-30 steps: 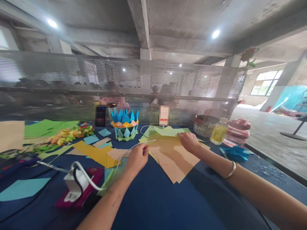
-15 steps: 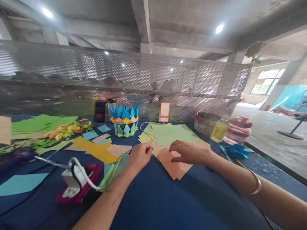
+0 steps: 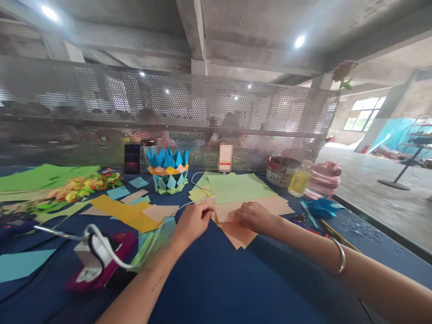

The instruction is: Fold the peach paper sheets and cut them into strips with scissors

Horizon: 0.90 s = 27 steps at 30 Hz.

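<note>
Salmon-orange paper sheets (image 3: 238, 235) lie on the dark blue table, partly under a light green sheet (image 3: 241, 188). My left hand (image 3: 195, 220) is closed beside their left edge, thumb against the fingers; what it pinches, if anything, is hidden. On top of the orange paper, my right hand (image 3: 254, 217) has its fingers curled together and closed against the sheet. A silver bangle (image 3: 340, 255) circles my right wrist. Left of my hands stands a folded-paper basket (image 3: 169, 171) with blue points, an orange band and green below.
A white cable (image 3: 151, 252) runs from a plug on a magenta power strip (image 3: 111, 270) past my left hand. Yellow paper (image 3: 126, 211) and other scraps lie left. At right stand a yellow bottle (image 3: 299, 180), a pink jug (image 3: 323, 177) and a blue paper flower (image 3: 320, 207).
My right hand has lowered onto the orange paper and its fingers have drawn together. The left hand stays by the paper's edge. The whole view has shifted slightly.
</note>
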Each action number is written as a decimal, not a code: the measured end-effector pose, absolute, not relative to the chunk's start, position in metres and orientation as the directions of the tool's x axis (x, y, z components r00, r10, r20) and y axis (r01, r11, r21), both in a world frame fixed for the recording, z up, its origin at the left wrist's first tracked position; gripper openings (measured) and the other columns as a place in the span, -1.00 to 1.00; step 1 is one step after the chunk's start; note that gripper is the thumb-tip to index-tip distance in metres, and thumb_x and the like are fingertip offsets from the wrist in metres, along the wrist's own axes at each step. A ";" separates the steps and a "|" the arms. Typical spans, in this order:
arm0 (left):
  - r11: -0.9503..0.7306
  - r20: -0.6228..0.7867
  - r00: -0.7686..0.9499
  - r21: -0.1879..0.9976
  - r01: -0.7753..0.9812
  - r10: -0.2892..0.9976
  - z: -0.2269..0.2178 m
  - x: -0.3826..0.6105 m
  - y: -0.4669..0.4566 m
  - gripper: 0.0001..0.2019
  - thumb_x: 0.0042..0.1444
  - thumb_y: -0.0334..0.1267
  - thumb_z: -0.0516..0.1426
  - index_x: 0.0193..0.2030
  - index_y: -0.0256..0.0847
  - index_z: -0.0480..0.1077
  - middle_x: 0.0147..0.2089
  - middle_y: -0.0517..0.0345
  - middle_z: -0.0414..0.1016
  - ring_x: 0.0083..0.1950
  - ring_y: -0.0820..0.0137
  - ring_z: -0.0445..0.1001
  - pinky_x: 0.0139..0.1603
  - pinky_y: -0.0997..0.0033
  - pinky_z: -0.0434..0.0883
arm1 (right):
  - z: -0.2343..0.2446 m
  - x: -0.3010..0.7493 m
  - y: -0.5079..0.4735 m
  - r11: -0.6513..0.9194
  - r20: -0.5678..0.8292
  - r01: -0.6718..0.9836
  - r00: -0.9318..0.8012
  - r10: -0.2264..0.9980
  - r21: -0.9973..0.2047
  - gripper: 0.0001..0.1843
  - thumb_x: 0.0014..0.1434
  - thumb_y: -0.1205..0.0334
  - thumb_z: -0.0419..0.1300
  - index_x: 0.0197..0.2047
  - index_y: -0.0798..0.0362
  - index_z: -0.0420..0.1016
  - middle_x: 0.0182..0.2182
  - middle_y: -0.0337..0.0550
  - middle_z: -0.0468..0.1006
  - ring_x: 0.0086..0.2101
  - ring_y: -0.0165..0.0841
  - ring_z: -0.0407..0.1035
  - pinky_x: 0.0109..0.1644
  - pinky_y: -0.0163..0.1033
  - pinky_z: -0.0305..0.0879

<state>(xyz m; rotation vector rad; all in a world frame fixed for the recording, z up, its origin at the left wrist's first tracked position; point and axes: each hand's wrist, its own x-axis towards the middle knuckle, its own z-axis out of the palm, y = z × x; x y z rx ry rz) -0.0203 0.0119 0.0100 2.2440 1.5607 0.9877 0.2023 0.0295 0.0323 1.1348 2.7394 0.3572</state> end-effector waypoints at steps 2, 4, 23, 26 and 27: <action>-0.408 0.395 0.207 0.538 0.737 0.895 0.010 -0.020 0.011 -0.78 0.08 -0.36 0.07 -0.24 -0.17 0.55 -0.25 0.10 0.63 -0.23 0.30 0.56 -0.19 0.39 0.35 | 0.035 0.204 0.027 0.678 -0.043 0.683 -0.695 0.718 0.273 -0.76 0.19 0.43 0.02 -0.21 0.18 0.52 -0.30 0.09 0.58 -0.23 -0.22 0.45 -0.18 -0.24 0.22; -0.417 0.397 0.216 0.536 0.735 0.892 0.009 -0.020 0.011 -0.78 0.08 -0.34 0.07 -0.23 -0.18 0.54 -0.23 0.10 0.63 -0.20 0.28 0.56 -0.17 0.38 0.36 | 0.042 0.205 0.022 0.673 -0.036 0.692 -0.690 0.723 0.261 -0.76 0.24 0.25 0.05 -0.13 0.13 0.50 -0.27 0.04 0.58 -0.22 -0.24 0.46 -0.21 -0.27 0.22; -0.452 0.413 0.264 0.472 0.757 0.872 0.006 -0.018 0.010 -0.77 0.12 -0.32 0.03 -0.23 -0.17 0.52 -0.23 0.08 0.61 -0.20 0.28 0.55 -0.18 0.37 0.36 | 0.072 0.163 0.025 0.642 -0.191 0.691 -0.617 0.763 0.333 -0.67 -0.06 0.17 0.32 -0.22 0.17 0.55 -0.33 0.10 0.58 -0.31 -0.13 0.49 -0.40 -0.27 0.21; -0.465 0.422 0.271 0.474 0.748 0.865 0.006 -0.017 0.010 -0.77 0.13 -0.33 0.02 -0.24 -0.17 0.52 -0.24 0.09 0.61 -0.21 0.28 0.55 -0.18 0.37 0.36 | 0.065 0.165 0.025 0.646 -0.167 0.679 -0.633 0.756 0.348 -0.79 0.01 0.34 0.24 -0.22 0.18 0.54 -0.33 0.10 0.58 -0.29 -0.14 0.49 -0.35 -0.26 0.24; -0.471 0.427 0.274 0.475 0.743 0.862 0.006 -0.016 0.009 -0.77 0.13 -0.33 0.02 -0.24 -0.16 0.52 -0.24 0.09 0.61 -0.20 0.29 0.54 -0.18 0.37 0.36 | 0.061 0.167 0.026 0.647 -0.156 0.676 -0.640 0.753 0.352 -0.81 0.05 0.40 0.19 -0.23 0.18 0.53 -0.34 0.10 0.58 -0.28 -0.15 0.49 -0.34 -0.26 0.24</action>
